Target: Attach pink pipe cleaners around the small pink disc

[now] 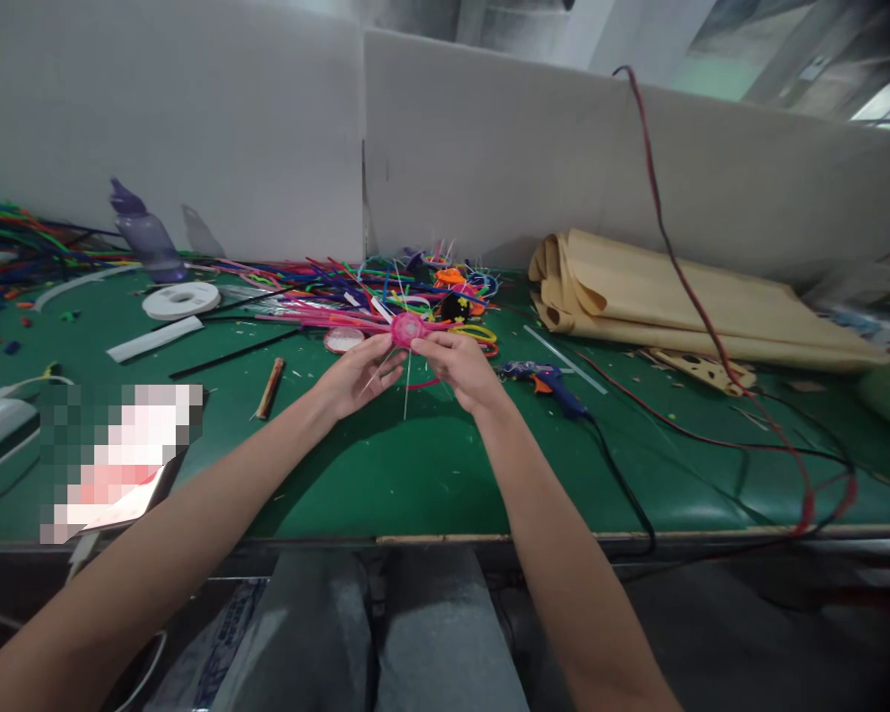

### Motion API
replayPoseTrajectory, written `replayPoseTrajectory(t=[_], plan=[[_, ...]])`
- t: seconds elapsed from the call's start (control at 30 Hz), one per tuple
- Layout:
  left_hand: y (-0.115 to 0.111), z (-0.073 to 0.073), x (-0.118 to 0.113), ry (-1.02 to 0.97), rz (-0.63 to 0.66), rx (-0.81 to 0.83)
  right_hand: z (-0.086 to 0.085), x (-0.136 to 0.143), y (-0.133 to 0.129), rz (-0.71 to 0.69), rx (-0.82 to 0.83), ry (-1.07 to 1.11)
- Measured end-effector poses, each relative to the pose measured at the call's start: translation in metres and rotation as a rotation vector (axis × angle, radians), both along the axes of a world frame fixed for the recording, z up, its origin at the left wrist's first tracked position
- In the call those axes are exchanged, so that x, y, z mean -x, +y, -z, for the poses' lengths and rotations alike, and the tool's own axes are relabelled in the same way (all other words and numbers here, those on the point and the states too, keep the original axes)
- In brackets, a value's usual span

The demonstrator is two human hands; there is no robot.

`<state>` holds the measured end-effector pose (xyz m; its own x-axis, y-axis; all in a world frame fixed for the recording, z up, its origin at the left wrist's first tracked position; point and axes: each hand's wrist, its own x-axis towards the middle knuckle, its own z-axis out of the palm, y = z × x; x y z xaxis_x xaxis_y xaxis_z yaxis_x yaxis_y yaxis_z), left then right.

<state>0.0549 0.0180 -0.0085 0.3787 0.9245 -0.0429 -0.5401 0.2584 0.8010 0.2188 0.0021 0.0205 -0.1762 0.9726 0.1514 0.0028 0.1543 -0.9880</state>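
Observation:
Both of my hands meet above the green tabletop around a round pink piece (407, 329) that looks coiled, with thin pale wires sticking out of it. My left hand (362, 381) grips its left edge, the lower fingers curled beneath. On the other side, my right hand (456, 366) pinches the right edge between thumb and fingers. Behind the piece lies a bundle of pink pipe cleaners (318, 314); whether any of them joins the piece I cannot tell. A blue hot glue gun (553, 384) rests to the right of my right hand.
A purple bottle (148, 237) stands at the back left, near a white tape roll (182, 300). Rolled brown paper (674, 297) lies at the back right. A red-and-black cable (667, 227) hangs down on the right. A lit, blurred-out screen (123, 465) lies at the left.

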Motion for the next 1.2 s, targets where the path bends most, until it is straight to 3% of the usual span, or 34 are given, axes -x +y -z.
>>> replayPoseTrajectory(t=[0.3,0.5,0.83,1.0,1.2], plan=[[0.001,0.0,0.0,-0.064,0.044,-0.014,0.002,0.0,0.0,-0.056,0.012,0.0],[-0.002,-0.003,0.0,0.004,0.021,-0.087,0.003,0.002,0.0,-0.061,-0.008,-0.018],[-0.003,-0.012,-0.001,0.138,-0.127,-0.127,-0.001,0.005,-0.004,-0.003,-0.082,-0.053],[-0.005,-0.017,0.001,0.162,-0.09,-0.123,-0.004,0.004,-0.004,0.033,-0.086,-0.064],[-0.007,-0.017,0.003,0.075,-0.011,-0.081,-0.004,0.001,-0.003,-0.061,-0.018,0.029]])
